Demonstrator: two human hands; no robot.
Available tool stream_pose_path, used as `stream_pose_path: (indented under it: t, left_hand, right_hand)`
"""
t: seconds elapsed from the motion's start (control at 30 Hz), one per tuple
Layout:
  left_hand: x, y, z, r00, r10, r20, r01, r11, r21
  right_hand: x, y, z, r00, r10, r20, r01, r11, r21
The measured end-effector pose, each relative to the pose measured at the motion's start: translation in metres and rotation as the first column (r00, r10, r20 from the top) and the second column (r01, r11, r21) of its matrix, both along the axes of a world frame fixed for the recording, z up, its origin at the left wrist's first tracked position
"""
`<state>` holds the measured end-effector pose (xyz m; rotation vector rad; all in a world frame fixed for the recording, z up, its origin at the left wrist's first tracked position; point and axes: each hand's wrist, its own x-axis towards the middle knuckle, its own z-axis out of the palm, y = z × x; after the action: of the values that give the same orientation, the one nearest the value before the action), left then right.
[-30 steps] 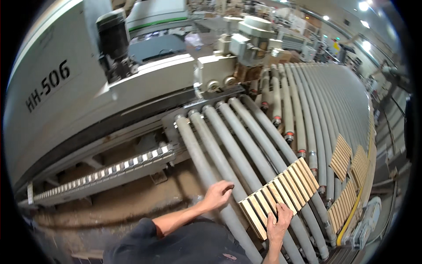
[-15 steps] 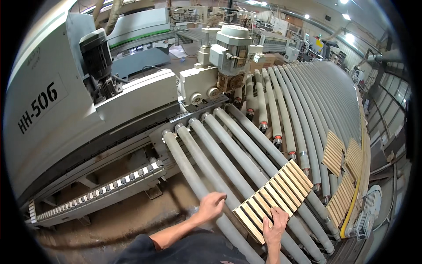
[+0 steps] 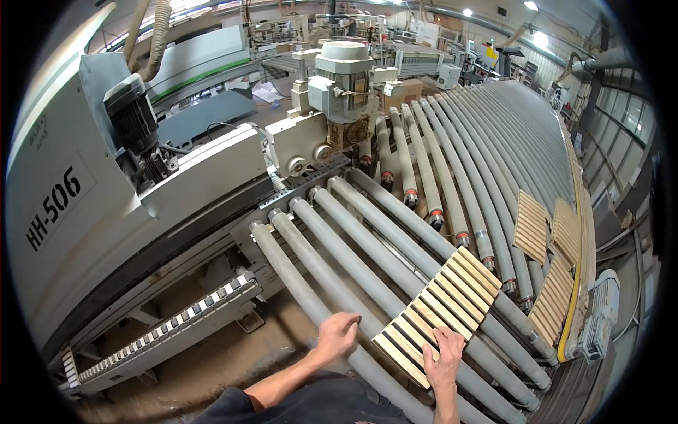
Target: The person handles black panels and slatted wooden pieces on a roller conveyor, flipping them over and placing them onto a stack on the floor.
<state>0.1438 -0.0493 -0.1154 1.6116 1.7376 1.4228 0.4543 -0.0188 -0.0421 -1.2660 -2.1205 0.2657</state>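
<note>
In the head view, the view has swung, carrying the white machine [image 3: 99, 205] and upright motor [image 3: 342, 85] leftward, while the right hand [image 3: 444, 355] stays on the slatted wooden panel [image 3: 433, 305]. That panel lies slantwise across the grey conveyor rollers [image 3: 292, 272], in front of the person. The right hand's fingers are slightly apart, resting on the panel's top face near its lower edge. The left hand [image 3: 337, 336] is loosely curled over the rollers beside the panel; whether its thumb and fingers meet, I cannot tell. Three similar slatted panels [image 3: 531, 226] lie farther right.
</note>
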Motion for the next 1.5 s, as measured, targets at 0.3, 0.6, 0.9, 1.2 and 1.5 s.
stream_pose_path:
  t: [0.3, 0.6, 0.9, 1.2, 1.5]
  left_hand:
    - [0.001, 0.001, 0.001, 1.000, -0.008, -0.030, 0.008, 1.000, 0.004]
    - [0.002, 0.002, 0.004, 1.000, -0.006, -0.018, 0.006, 1.000, 0.006]
    - [0.003, 0.004, 0.002, 0.999, -0.008, -0.039, 0.010, 0.999, 0.037]
    - [0.005, 0.004, 0.005, 1.000, -0.005, -0.022, 0.005, 1.000, -0.010]
    - [0.005, 0.001, 0.007, 1.000, 0.007, 0.012, -0.007, 0.999, -0.038]
  right_hand:
    - [-0.001, 0.000, 0.003, 1.000, -0.013, -0.003, 0.013, 1.000, -0.005]
    - [-0.002, 0.001, 0.004, 1.000, -0.013, -0.012, 0.013, 1.000, 0.002]
    - [-0.001, 0.002, 0.003, 1.000, -0.017, -0.024, 0.017, 1.000, -0.004]
    - [-0.001, 0.002, 0.006, 1.000, -0.025, -0.011, 0.025, 1.000, -0.010]
    - [-0.003, -0.002, 0.003, 1.000, -0.025, -0.005, 0.024, 0.999, -0.046]
